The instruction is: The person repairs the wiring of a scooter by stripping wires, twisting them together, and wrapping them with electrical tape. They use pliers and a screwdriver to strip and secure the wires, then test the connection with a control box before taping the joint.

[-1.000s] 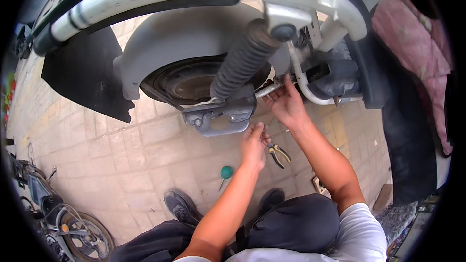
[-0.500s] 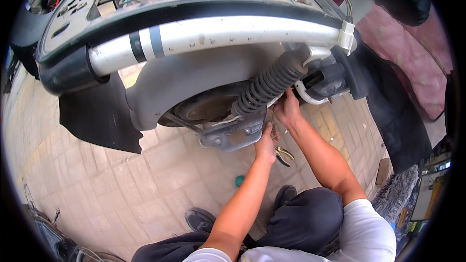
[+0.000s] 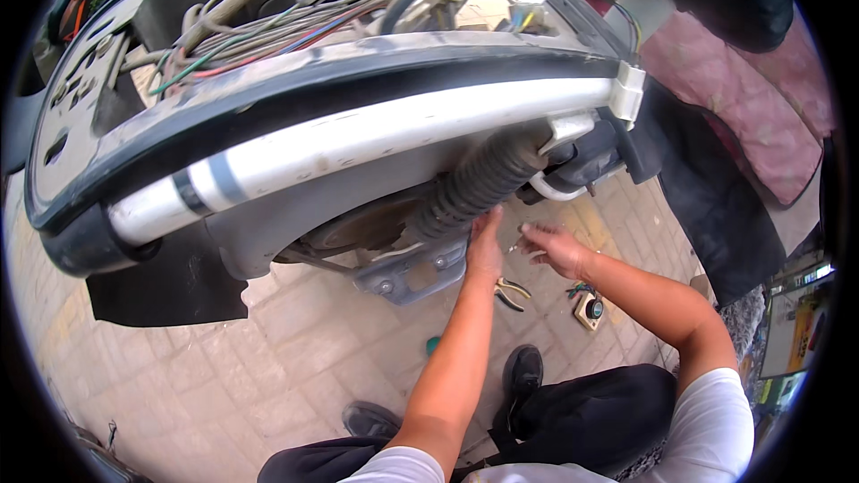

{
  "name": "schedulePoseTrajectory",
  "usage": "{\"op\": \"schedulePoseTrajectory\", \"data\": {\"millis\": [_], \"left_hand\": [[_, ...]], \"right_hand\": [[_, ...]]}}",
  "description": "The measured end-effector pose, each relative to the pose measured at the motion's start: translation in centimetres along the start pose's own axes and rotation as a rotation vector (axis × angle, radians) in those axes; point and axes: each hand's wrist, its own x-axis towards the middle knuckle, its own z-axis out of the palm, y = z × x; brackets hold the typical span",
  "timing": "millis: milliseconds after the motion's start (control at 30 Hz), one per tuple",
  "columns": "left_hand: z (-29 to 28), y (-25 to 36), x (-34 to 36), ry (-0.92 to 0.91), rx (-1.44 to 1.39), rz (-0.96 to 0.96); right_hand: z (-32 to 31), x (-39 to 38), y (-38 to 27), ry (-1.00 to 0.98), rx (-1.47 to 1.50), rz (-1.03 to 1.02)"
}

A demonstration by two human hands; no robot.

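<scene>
Paved ground (image 3: 295, 349); hands (image 3: 486, 246) perhaps at shock absorber (image 3: 474, 186).

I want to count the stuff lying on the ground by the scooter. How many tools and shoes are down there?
Pliers: 1
Green-handled tool, mostly hidden: 1
Small part with a round dark piece: 1
Black shoes: 2
Total: 5

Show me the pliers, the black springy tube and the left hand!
pliers (image 3: 512, 292), head view, on the handles.
black springy tube (image 3: 474, 186), head view, on its ribbed middle.
left hand (image 3: 485, 246), head view, on its back.
</scene>
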Motion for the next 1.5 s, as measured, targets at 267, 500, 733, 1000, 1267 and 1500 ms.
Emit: {"op": "schedulePoseTrajectory", "data": {"millis": [267,500,733,1000,1267,1500], "left_hand": [[1.1,-1.1,0.3,-0.009,-0.197,0.091],[2.4,-0.5,-0.1,0.033,-0.284,0.120],[2.6,0.2,-0.3,0.043,-0.270,0.059],[3.6,1.1,-5.9,-0.130,0.119,-0.156],[4.6,5.9,-9.1,-0.292,0.662,-0.082],[9.5,12.8,-11.8,-0.323,0.845,0.232]], "right_hand": [[0.5,-3.2,7.7,-0.052,-0.011,0.204],[-0.6,-4.4,7.7,-0.117,0.065,0.228],[1.4,-3.0,6.7,-0.203,0.060,0.177],[1.4,-0.2,5.6,-0.263,-0.089,-0.079],[1.5,2.6,2.7,-0.180,0.060,-0.097],[2.9,-0.5,-3.8,-0.276,-0.165,-0.259]]}}
